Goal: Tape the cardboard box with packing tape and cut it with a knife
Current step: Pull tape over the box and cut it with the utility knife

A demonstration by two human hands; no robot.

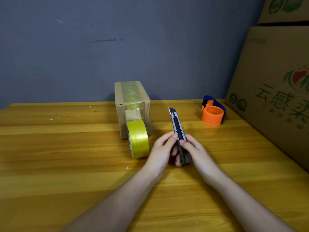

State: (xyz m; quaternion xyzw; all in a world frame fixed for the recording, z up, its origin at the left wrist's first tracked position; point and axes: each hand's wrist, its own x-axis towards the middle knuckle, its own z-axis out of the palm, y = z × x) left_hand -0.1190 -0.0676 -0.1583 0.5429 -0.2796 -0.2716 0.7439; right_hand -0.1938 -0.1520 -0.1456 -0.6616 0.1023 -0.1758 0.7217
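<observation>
Wooden table [58,148] spans the view w/ a blue-grey wall [117,39] behind it. Landmark = the small cardboard box [143,113], standing at the far side of the table against the wall, roughly centre. A strip of yellowish clear tape [131,93] runs along the box's top & down over its near face. Packing tape roll [138,141], yellow-green, stands on edge just in front of the box, touching or nearly touching its near face; the strip seems to lead down from the box to the roll, but can't tell for sure if it's attached. Right of the roll & nearer the camera than the box, both hands meet on a utility knife [178,133]: left hand [163,148] pinches the handle w/ thumb & fingertips on its left side, fingers curled under; right hand [194,148] grips the handle from the right, thumb on the slider area. Knife is raised off the table, tilted, blade tip pointing away & up, blade extended, level w/ the box's near face & just right of it, not touching. Further right of the box, well apart, an orange-and-blue tape dispenser [213,113] sits on the table. At far right, big printed cardboard cartons [274,84] are stacked along the table's edge.
</observation>
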